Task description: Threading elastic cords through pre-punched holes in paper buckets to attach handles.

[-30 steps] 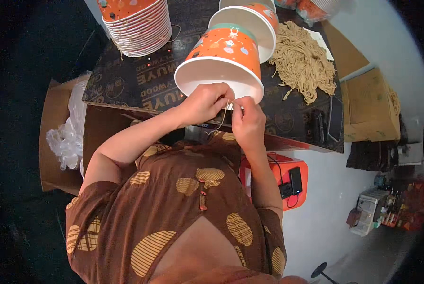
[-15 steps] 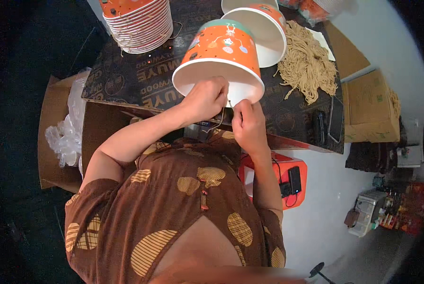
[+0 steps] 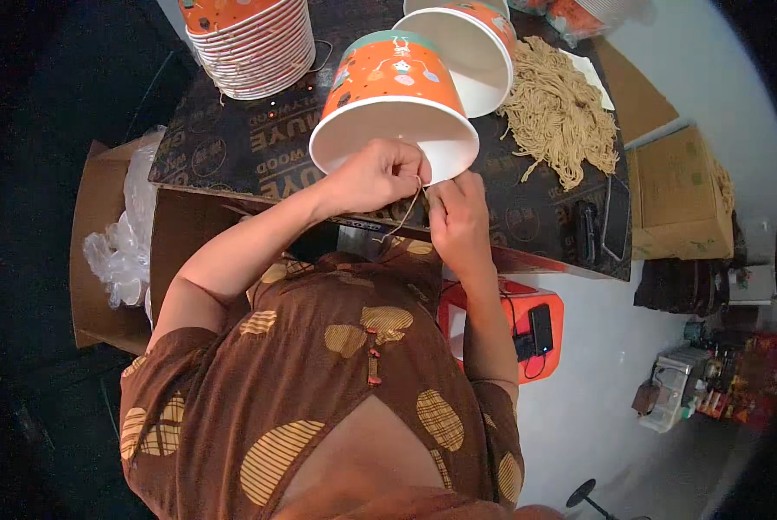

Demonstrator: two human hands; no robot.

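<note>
An orange paper bucket [image 3: 397,82] with a green band and a white inside lies tipped on the table, its open rim facing me. At the near edge of that rim, my left hand [image 3: 375,178] pinches a thin beige cord [image 3: 413,208], whose loose end hangs down past the table edge. Close beside it, my right hand [image 3: 460,217] is closed on the cord too, fingertips against the rim. The fingers hide how the cord meets the bucket wall. To the right lies a tangled pile of beige cords [image 3: 562,113].
Another tipped bucket [image 3: 484,69] lies behind the first. A tall stack of orange buckets [image 3: 254,48] stands at the table's back left. Cardboard boxes flank the dark table [image 3: 206,156]; the left box [image 3: 107,286] contains clear plastic. A red stool [image 3: 545,368] with a phone stands below.
The near bucket has shifted slightly left and its rim has risen a little. My hands have come closer together at the rim, and a loop of cord now shows by the left fingertips.
</note>
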